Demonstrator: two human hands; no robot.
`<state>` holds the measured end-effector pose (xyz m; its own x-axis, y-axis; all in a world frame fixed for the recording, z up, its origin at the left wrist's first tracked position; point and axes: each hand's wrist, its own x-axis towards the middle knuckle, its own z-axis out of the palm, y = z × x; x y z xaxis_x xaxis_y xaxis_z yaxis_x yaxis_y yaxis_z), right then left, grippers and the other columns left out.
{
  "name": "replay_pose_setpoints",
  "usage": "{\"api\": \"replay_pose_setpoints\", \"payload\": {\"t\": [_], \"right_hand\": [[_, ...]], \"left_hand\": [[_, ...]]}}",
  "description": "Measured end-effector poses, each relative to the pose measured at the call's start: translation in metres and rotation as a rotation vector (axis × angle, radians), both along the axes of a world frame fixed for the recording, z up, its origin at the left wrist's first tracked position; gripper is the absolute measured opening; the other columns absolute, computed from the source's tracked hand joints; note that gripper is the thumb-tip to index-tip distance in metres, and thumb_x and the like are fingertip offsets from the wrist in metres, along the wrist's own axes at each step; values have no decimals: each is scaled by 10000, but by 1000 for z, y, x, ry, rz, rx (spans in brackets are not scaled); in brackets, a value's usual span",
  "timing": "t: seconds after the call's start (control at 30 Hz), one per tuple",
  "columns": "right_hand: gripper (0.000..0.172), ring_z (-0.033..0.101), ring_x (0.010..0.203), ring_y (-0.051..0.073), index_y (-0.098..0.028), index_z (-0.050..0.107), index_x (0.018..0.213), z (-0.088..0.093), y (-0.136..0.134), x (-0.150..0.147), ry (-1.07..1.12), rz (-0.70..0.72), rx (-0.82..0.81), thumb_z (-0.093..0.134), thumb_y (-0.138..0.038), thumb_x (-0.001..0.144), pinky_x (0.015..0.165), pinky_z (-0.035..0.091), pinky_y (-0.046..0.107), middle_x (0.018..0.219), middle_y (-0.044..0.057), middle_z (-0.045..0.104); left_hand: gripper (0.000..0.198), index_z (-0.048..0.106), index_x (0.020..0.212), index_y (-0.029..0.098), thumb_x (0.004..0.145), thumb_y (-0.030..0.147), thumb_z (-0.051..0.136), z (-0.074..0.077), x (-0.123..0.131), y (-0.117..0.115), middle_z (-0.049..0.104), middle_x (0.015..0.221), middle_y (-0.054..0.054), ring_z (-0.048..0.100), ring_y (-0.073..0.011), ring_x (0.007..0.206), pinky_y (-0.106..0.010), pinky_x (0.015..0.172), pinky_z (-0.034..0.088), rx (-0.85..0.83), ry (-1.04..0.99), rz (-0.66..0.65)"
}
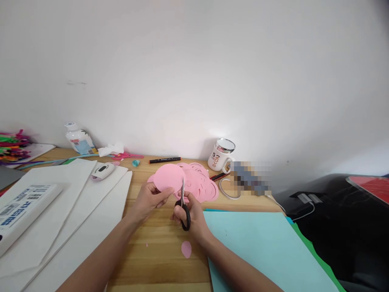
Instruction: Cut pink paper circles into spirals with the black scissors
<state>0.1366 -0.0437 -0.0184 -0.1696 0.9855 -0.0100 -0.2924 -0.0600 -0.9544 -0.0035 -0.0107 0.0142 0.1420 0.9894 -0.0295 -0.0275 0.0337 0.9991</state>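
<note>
My left hand [149, 200] pinches the lower edge of a round pink paper piece [169, 177] and holds it up above the wooden table [158, 243]. My right hand [194, 217] grips black-handled scissors [183, 205], blades pointing up into the right edge of that pink piece. Behind it several pink cut paper circles [203, 182] lie in a pile. A small pink offcut [186, 249] rests on the table below my right hand.
White sheets [79, 215] and a white box [22, 209] lie on the left, with a small white device [102, 170]. Light blue paper [267, 251] covers the right. A white mug [220, 155], black marker [165, 160], glue bottle [78, 139] and tape ring [228, 189] stand at the back.
</note>
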Motion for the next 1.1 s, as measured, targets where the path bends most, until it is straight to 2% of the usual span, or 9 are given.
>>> {"api": "replay_pose_setpoints", "payload": {"t": [0.2, 0.4, 0.6, 0.8, 1.1], "right_hand": [[371, 391, 355, 85, -237, 404, 894, -2, -1, -2, 11, 4, 8, 681, -343, 671, 454, 400, 236, 402, -155, 446], [422, 425, 404, 102, -242, 402, 951, -4, -4, -2, -40, 46, 0, 700, -337, 667, 425, 329, 207, 474, -121, 499], [516, 344, 472, 86, -227, 424, 962, 5, 0, 4, -21, 35, 27, 769, -389, 614, 432, 247, 193, 573, -95, 487], [534, 363, 507, 99, -231, 418, 972, 9, 0, 5, 1, 41, 49, 756, -466, 632, 450, 249, 205, 627, -64, 508], [496, 402, 457, 99, -233, 420, 967, 1, 0, 3, -36, 20, 42, 728, -465, 655, 430, 290, 199, 535, -94, 477]], "left_hand": [[352, 499, 515, 157, 655, 389, 723, -2, 0, 1, 427, 405, 63, 301, -40, 368, -208, 391, 187, -24, -44, 3], [358, 491, 469, 154, 627, 352, 745, -2, 2, -1, 423, 399, 57, 302, -45, 381, -210, 393, 193, -63, -23, 9], [306, 499, 473, 157, 575, 261, 769, 0, 1, -2, 366, 402, 82, 278, -48, 405, -209, 407, 188, -61, -16, -28], [315, 483, 462, 161, 591, 259, 754, -1, 0, -1, 358, 401, 82, 270, -48, 404, -212, 407, 176, -38, 12, -22], [357, 466, 447, 170, 582, 323, 759, 3, 0, -2, 352, 396, 81, 265, -51, 403, -220, 408, 181, -34, 18, -10]]}}
